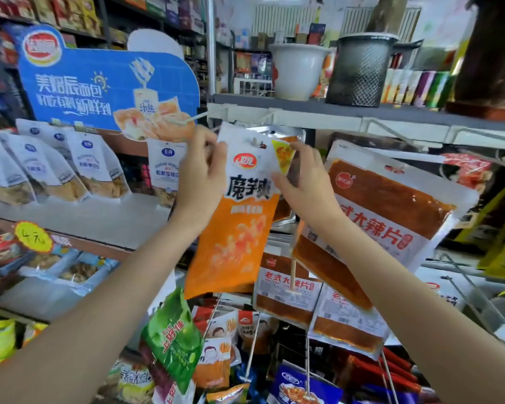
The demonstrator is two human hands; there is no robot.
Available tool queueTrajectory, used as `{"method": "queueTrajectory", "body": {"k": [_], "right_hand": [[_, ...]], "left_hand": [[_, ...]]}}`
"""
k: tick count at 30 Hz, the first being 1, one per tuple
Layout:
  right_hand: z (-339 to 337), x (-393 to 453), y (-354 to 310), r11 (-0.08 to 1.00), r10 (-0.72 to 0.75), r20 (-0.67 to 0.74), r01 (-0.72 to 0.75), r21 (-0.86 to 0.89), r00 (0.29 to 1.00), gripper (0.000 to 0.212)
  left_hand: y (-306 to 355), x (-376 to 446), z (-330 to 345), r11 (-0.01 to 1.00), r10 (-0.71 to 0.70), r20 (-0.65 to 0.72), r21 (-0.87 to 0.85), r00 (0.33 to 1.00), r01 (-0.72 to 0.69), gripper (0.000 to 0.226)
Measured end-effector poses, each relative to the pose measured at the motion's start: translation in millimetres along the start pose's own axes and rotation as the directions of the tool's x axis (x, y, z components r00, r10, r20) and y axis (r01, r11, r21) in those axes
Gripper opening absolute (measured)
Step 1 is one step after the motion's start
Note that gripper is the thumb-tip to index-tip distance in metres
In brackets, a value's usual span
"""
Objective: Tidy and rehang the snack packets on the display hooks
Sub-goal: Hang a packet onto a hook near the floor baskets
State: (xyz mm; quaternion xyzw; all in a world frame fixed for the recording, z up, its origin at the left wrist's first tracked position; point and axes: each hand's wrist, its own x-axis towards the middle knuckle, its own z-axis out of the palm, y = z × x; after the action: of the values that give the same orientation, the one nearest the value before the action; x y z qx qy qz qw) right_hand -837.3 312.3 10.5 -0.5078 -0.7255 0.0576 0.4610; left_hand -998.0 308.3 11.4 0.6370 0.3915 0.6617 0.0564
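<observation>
Orange packet [236, 217]: held up at the top row of hooks, just under the grey shelf [362, 109], tilted, its lower end swung left.
Left hand [200, 173]: grip clamped on the packet's upper left edge.
Right hand [303, 182]: fingers pinch the packet's upper right corner.
Neighbour: red-brown packet [391, 205] hangs just to the right.
Hook [187, 119]: white, bare, projects left of the packet's top.

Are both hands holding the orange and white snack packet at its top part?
Yes, the left hand grips the top left edge of the orange and white packet and the right hand pinches its top right side.
</observation>
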Motion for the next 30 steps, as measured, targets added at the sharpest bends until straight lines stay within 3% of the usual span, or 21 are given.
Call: {"method": "queueTrajectory", "body": {"k": [4,7,9,12,15,17,19,21,23,25,30], "right_hand": [[10,-9,-13,0.986,-0.129,-0.078,0.136,0.093,0.989,0.057],[7,-9,-22,0.968,-0.024,-0.119,0.053,0.245,0.993,0.029],[-5,-4,-27,0.909,0.063,-0.068,-0.029,0.415,0.996,0.004],[-24,-5,-36,0.778,0.059,0.078,-0.095,0.622,0.995,0.016],[-26,-16,-47,0.865,-0.097,0.233,-0.034,0.500,0.968,0.017],[-11,-25,-44,0.935,-0.123,0.379,-0.022,0.355,0.917,0.015],[17,-40,-31,0.970,-0.061,0.522,-0.073,0.233,0.851,0.020],[53,-60,-12,0.979,0.080,0.632,-0.179,0.095,0.771,0.021],[87,-82,5,0.947,0.245,0.675,-0.320,-0.013,0.696,0.014],[114,-97,20,0.890,0.387,0.640,-0.451,-0.070,0.663,0.014],[146,-95,28,0.717,0.593,0.515,-0.697,0.012,0.618,0.029]], "left_hand": [[10,-12,-36,0.997,-0.018,0.077,-0.074,0.997,0.023,0.021],[16,-16,-32,0.984,-0.118,0.099,-0.122,0.988,0.130,0.018],[12,-15,-33,0.951,-0.223,0.083,-0.199,0.971,0.236,0.020],[3,-4,-46,0.839,-0.362,0.172,-0.369,0.916,0.401,0.015],[-11,-3,-61,0.812,-0.403,0.337,-0.297,0.851,0.502,0.020],[-29,-15,-75,0.813,-0.399,0.560,-0.150,0.726,0.563,0.016],[-55,-34,-89,0.800,-0.383,0.785,0.019,0.486,0.599,0.020],[-86,-56,-92,0.839,-0.386,0.871,0.195,0.303,0.509,0.023],[-110,-78,-84,0.847,-0.418,0.881,0.289,0.222,0.447,0.016],[-127,-90,-74,0.859,-0.443,0.869,0.340,0.220,0.384,0.021],[-166,-81,-59,0.899,-0.435,0.811,0.365,0.391,0.243,0.025]]}}
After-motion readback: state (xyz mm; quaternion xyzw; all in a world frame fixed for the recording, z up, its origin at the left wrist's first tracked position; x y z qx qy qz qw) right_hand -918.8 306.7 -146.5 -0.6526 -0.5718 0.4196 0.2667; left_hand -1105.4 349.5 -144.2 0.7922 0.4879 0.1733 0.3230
